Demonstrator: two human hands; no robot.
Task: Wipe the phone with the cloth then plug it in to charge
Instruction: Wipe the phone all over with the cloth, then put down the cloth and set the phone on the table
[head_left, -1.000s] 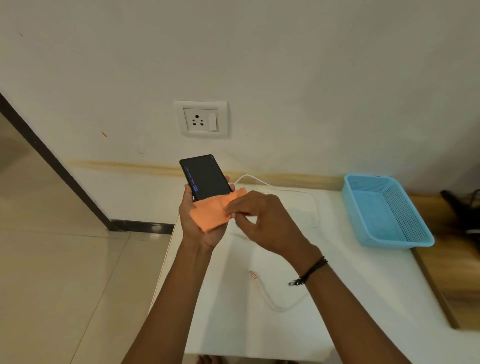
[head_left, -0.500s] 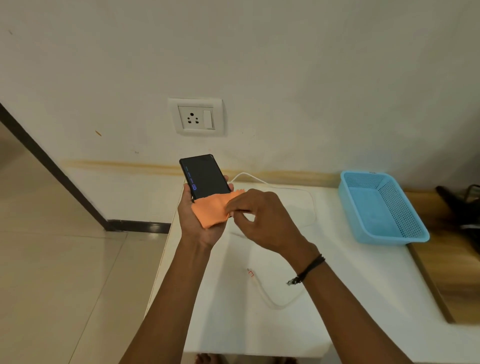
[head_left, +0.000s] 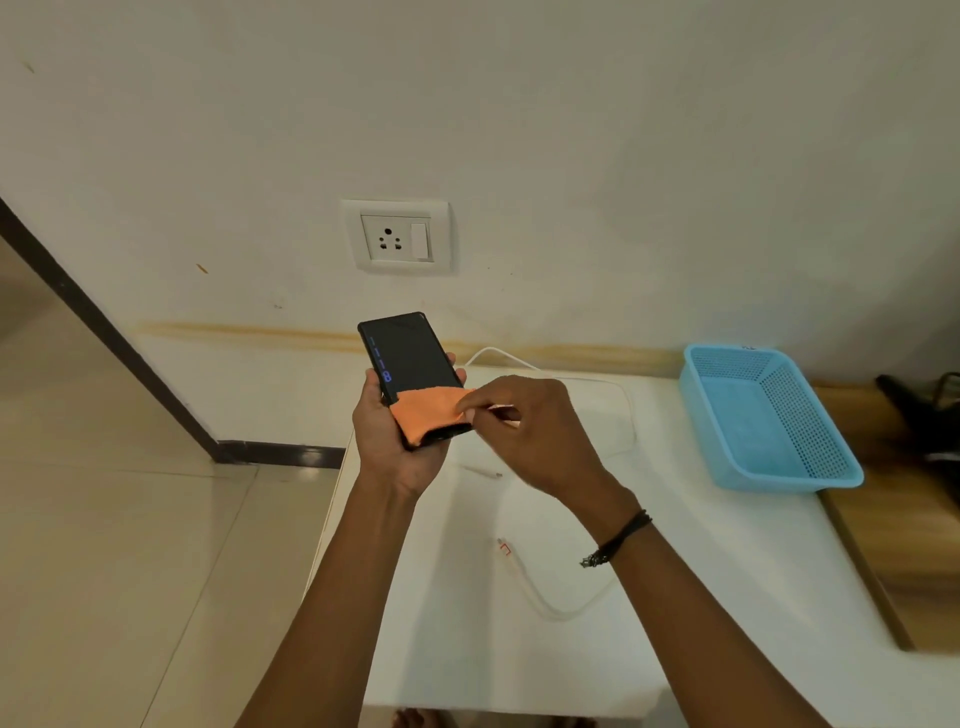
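My left hand (head_left: 387, 441) holds a black phone (head_left: 408, 356) upright and tilted, screen toward me, above the table's left edge. An orange cloth (head_left: 428, 410) lies across the lower half of the screen. My right hand (head_left: 535, 431) pinches the cloth's right edge between thumb and fingers. A white charging cable (head_left: 550, 603) lies curled on the white table (head_left: 701, 597), its plug end (head_left: 504, 546) pointing up-left below my right wrist. The cable's far part loops toward the wall behind my hands.
A wall socket with a switch (head_left: 397, 237) sits on the wall above the phone. A blue plastic basket (head_left: 769, 415) stands at the table's back right. A dark object (head_left: 930, 415) lies on the wooden surface at far right. Tiled floor lies to the left.
The cloth has slid a little to the right across the lower screen, pulled by my right hand. The phone has stayed in my left hand.
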